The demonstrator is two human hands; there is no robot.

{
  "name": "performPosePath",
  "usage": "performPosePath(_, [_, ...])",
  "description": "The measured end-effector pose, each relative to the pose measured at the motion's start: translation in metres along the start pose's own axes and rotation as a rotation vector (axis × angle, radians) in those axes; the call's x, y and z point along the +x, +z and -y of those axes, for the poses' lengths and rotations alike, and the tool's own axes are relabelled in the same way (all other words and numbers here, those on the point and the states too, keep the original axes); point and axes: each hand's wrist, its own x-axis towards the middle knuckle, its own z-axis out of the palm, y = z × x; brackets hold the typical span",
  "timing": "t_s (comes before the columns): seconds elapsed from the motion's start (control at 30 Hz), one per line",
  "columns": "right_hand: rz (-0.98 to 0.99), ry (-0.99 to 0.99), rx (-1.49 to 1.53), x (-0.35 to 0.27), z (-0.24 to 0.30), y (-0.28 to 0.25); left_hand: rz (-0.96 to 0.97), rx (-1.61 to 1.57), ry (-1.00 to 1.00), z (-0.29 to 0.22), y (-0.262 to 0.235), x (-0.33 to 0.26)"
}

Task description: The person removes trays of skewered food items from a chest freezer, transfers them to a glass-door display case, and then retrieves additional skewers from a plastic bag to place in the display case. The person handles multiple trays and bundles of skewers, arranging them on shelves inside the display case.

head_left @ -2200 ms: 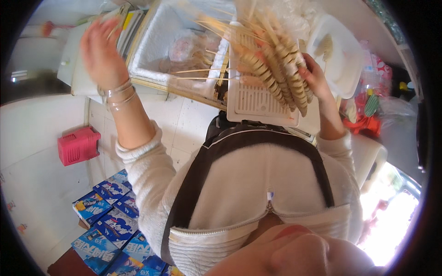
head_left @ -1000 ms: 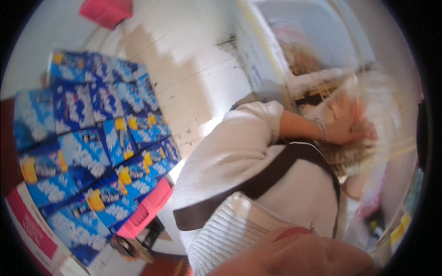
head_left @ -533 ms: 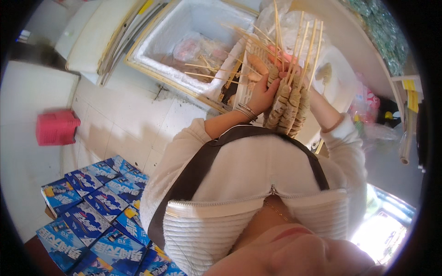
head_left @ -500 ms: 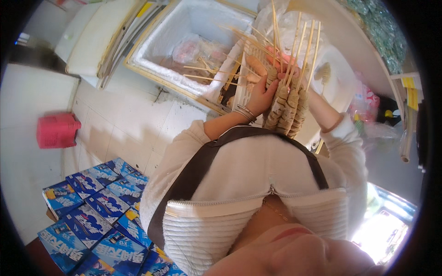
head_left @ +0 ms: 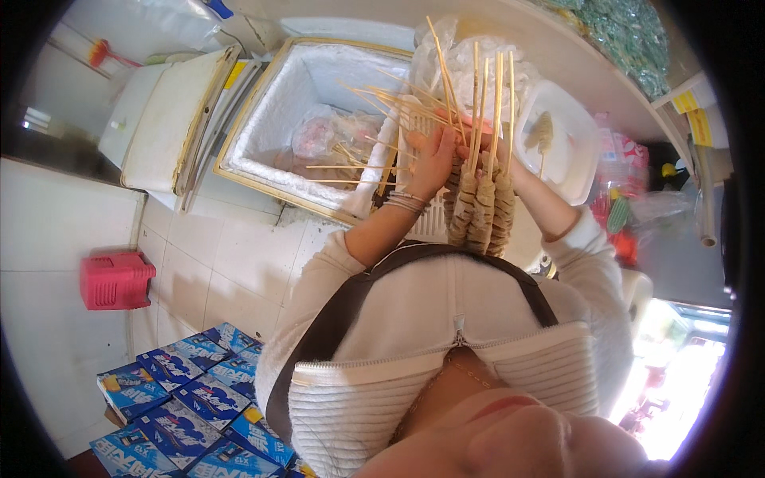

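Note:
Both of my hands work at a bunch of wooden skewers threaded with folded, grey-brown food (head_left: 481,213), in front of my chest. The fingers of my left hand (head_left: 433,162) are closed around a skewer beside the bunch. My right hand (head_left: 510,163) is at the same bunch, partly hidden behind the upright sticks, its fingers curled about them. The bare stick ends point up and away from me. Under my hands is a pale slatted basket (head_left: 430,219), with more bare sticks lying across its far end.
Left of the basket is an open frost-lined freezer (head_left: 263,119) holding bagged food. A white tub (head_left: 586,171) with one loaded skewer (head_left: 539,134) stands to the right. A red stool (head_left: 117,280) and stacked blue boxes (head_left: 209,398) are at the left.
My view has shifted, so the freezer and tub show more fully. My hands stay at the skewer bunch, with the left fingers slightly changed in position.

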Motion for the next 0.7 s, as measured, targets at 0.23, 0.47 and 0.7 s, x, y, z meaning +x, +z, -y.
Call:
performPosePath(0.23, [-0.210, 0.026, 0.587, 0.006, -0.007, 0.008, -0.021, 0.388, 0.209, 0.016, 0.000, 0.013])
performPosePath(0.47, [-0.332, -0.013, -0.115, -0.050, 0.034, 0.052, -0.052, -0.282, -0.028, 0.063, -0.023, 0.006])
performPosePath(0.7, [-1.053, -0.100, -0.112, -0.055, 0.038, -0.043, 0.115, -0.380, -0.109, 0.060, -0.039, -0.002])
